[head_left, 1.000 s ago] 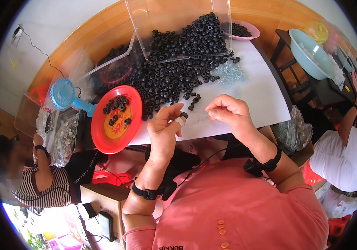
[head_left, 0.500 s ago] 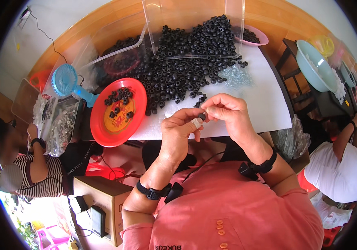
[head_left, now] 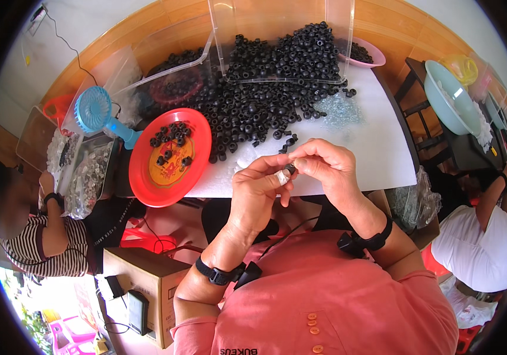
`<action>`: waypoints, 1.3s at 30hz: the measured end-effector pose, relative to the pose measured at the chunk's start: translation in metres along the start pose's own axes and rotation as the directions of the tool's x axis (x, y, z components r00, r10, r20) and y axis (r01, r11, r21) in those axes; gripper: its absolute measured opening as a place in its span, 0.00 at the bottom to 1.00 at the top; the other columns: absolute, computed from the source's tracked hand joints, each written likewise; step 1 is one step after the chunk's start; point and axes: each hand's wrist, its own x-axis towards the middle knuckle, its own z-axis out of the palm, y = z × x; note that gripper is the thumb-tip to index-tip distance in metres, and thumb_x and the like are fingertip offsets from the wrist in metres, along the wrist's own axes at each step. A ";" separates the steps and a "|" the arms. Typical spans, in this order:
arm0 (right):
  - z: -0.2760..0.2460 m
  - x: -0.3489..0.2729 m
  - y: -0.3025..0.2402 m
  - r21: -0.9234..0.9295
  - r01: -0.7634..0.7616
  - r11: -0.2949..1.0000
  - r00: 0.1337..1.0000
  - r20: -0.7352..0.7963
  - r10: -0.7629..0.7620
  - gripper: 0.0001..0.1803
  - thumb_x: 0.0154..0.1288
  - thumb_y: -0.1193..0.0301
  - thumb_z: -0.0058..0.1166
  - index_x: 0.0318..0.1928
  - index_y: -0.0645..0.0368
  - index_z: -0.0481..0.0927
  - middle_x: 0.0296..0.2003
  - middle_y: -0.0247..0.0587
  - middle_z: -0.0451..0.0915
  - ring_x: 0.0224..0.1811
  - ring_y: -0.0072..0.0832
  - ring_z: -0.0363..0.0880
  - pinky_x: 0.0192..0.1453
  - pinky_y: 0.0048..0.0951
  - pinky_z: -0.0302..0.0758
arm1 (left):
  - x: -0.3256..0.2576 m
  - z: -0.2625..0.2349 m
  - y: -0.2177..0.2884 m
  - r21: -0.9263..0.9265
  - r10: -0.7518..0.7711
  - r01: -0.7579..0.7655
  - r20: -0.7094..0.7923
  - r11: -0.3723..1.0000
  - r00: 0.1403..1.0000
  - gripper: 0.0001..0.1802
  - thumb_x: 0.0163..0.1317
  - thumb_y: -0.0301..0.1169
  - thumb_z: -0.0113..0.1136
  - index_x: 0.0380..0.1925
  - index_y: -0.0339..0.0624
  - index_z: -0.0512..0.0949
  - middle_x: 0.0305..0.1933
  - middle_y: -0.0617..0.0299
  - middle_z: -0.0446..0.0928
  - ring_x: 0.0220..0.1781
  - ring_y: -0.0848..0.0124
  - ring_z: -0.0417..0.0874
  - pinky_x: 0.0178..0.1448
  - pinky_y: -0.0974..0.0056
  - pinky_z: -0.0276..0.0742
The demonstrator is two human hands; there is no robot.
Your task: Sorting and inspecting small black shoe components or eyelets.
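head view: the left hand [head_left: 254,188] pinches a black bead [head_left: 290,168], white tape [head_left: 282,177] round one of its digits; the right hand [head_left: 329,167] meets it from 3 o'clock, thumb and forefinger closed at the bead, though whether they grip something tiny i cannot tell. both are over the near edge of a white sheet [head_left: 377,154]. from them, a red plate [head_left: 141,180] with some beads lies at 9 o'clock, a black heap [head_left: 247,109] at 11, a clear bin [head_left: 218,41] at 12, clear bits [head_left: 341,110] between 1 and 2, a blue fan [head_left: 93,109] towards 10.
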 end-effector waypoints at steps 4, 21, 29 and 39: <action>0.000 -0.002 -0.001 -0.022 0.039 0.999 0.999 -0.004 -0.039 0.04 0.67 0.81 0.56 0.40 0.67 0.81 0.34 0.37 0.83 0.33 0.20 0.81 0.40 0.21 0.77 | 0.000 -0.004 0.001 -0.030 -0.018 0.020 0.072 0.999 0.997 0.12 0.64 0.21 0.59 0.47 0.30 0.77 0.38 0.49 0.80 0.34 0.66 0.82 0.27 0.67 0.75; -0.002 -0.005 0.002 -0.069 0.170 0.983 0.984 0.058 -0.166 0.02 0.62 0.83 0.59 0.36 0.66 0.81 0.31 0.37 0.81 0.33 0.21 0.82 0.39 0.21 0.78 | 0.003 -0.012 -0.004 -0.132 -0.029 0.042 0.103 0.990 0.994 0.12 0.64 0.22 0.58 0.47 0.29 0.78 0.37 0.49 0.81 0.33 0.62 0.83 0.25 0.66 0.76; -0.008 0.003 -0.014 0.248 -0.311 0.917 0.947 0.164 0.277 0.04 0.60 0.79 0.62 0.33 0.65 0.79 0.30 0.37 0.82 0.34 0.22 0.81 0.42 0.24 0.76 | -0.002 -0.015 -0.004 -0.095 -0.040 0.052 0.123 0.994 0.992 0.12 0.62 0.21 0.61 0.45 0.28 0.78 0.37 0.48 0.81 0.33 0.62 0.84 0.26 0.67 0.75; -0.026 0.032 -0.027 -0.555 0.088 0.827 0.995 0.007 -0.102 0.01 0.62 0.80 0.58 0.34 0.61 0.80 0.28 0.31 0.80 0.30 0.18 0.76 0.36 0.22 0.72 | 0.000 -0.028 0.010 -0.053 0.065 -0.064 0.019 0.997 0.998 0.14 0.65 0.20 0.57 0.49 0.28 0.78 0.36 0.55 0.80 0.32 0.70 0.80 0.30 0.70 0.75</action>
